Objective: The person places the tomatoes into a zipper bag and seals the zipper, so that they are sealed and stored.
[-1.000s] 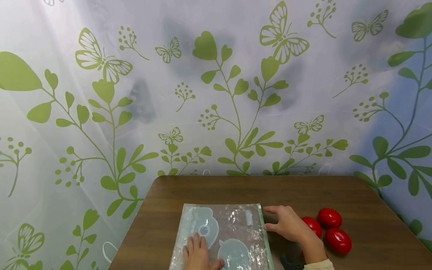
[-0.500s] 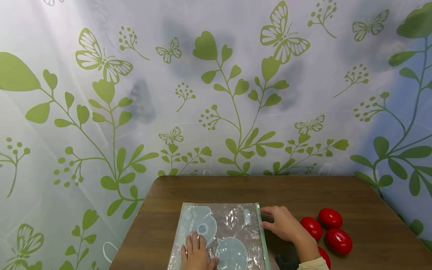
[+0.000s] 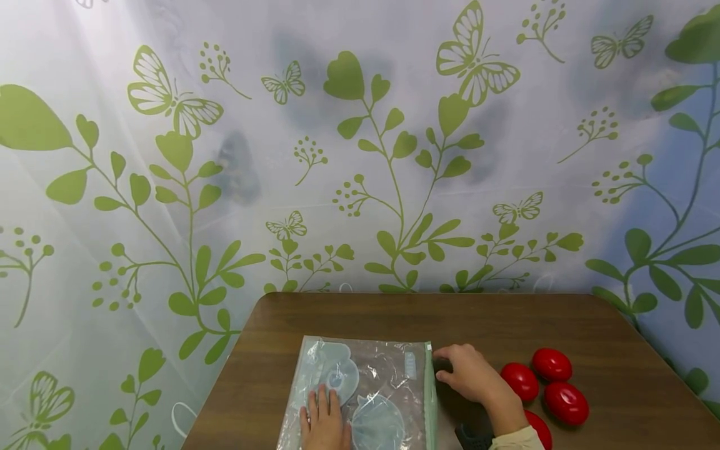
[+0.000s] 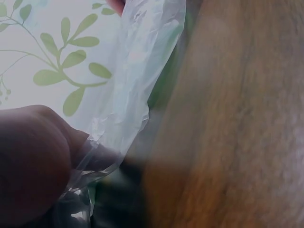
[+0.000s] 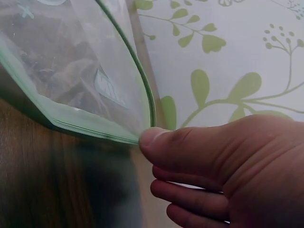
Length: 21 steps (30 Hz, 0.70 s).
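A clear zip bag (image 3: 388,365) with pale blue printed shapes and a green zip edge lies on the table in the head view. My left hand (image 3: 325,425) rests on its left part with straight fingers. At the bag's upper right corner, my right hand (image 3: 472,378) holds the green edge. In the right wrist view, the thumb and index finger pinch the green rim (image 5: 95,134), whose two sides stand apart. The left wrist view shows the crinkled plastic (image 4: 130,71) beside part of the left hand (image 4: 33,161).
Several glossy red egg-shaped objects (image 3: 566,403) lie to the right of my right forearm. A dark strap (image 3: 472,437) is at the right wrist. Behind the brown wooden table (image 3: 349,312) hangs a curtain (image 3: 360,150) with green leaves and butterflies.
The bag has shifted slightly left, and its green edge has lifted and looks wider. My right hand has followed a little to the left; the left hand stays on the bag.
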Available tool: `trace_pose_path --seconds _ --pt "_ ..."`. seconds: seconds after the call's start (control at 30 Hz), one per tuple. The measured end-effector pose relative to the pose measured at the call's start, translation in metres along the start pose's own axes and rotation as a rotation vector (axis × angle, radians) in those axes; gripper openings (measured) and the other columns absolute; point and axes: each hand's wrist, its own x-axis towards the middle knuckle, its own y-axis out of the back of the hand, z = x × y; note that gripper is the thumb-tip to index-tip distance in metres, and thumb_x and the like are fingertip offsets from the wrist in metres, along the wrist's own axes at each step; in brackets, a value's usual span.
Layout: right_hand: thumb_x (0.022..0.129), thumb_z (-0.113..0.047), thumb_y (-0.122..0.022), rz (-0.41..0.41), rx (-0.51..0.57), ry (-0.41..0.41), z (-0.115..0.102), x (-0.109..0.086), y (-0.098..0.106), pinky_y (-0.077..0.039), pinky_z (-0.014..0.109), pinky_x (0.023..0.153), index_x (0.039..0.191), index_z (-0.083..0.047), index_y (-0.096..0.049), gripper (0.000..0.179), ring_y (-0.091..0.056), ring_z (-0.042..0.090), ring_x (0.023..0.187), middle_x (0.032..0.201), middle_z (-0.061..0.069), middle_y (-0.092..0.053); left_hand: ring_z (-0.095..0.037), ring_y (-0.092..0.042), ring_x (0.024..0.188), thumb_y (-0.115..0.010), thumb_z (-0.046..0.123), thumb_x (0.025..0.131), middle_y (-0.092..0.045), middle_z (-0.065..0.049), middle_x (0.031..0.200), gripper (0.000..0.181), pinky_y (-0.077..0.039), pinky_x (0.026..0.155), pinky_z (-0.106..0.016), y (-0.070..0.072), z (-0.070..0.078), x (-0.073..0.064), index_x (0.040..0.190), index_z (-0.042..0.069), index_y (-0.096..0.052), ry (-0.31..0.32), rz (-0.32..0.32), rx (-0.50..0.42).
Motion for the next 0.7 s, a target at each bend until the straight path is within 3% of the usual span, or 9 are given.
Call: trace_pose_path --seconds 0.2,0.33,0.53,0.7 --pt "0.091 -0.009 -0.086 -0.038 0.007 0.062 -0.002 0.003 -0.002 -0.058 0.064 0.103 0.118 -0.003 -0.081 0.028 -0.073 0.041 0.120 0.121 0.012 -0.081 -0.058 -0.042 0.149 -0.083 0.010 0.080 -0.051 -0.032 0.157 0.068 -0.030 0.119 -0.080 0.003 0.003 0.000 0.141 -0.007 -0.060 -0.002 0.044 0.047" --pt "0.091 -0.011 -0.086 -0.035 -0.004 0.116 -0.003 0.004 -0.006 -0.060 0.062 0.099 0.113 -0.004 -0.083 0.024 -0.075 0.039 0.115 0.117 0.009 -0.082 -0.058 -0.042 0.148 -0.082 0.006 0.078 -0.051 -0.033 0.157 0.068 -0.029 0.119 -0.080 0.004 0.003 0.001 0.141 -0.007 -0.060 0.005 0.039 0.033" --pt "0.089 -0.013 -0.088 -0.004 -0.034 0.154 -0.005 0.005 -0.015 -0.061 0.060 0.097 0.110 -0.009 -0.084 0.022 -0.076 0.034 0.108 0.111 0.005 -0.082 -0.062 -0.033 0.152 -0.078 0.002 0.079 -0.043 -0.037 0.161 0.071 -0.020 0.122 -0.083 0.013 0.000 0.004 0.145 -0.011 -0.055 0.022 -0.084 -0.042" --pt "0.088 -0.014 -0.089 0.045 -0.069 0.175 -0.005 0.008 -0.026 -0.061 0.058 0.097 0.109 -0.013 -0.085 0.022 -0.077 0.032 0.109 0.112 0.005 -0.082 -0.066 -0.030 0.150 -0.072 -0.001 0.077 -0.040 -0.041 0.161 0.072 -0.017 0.119 -0.087 0.018 -0.007 0.008 0.145 -0.013 -0.053 -0.020 -0.142 -0.098"
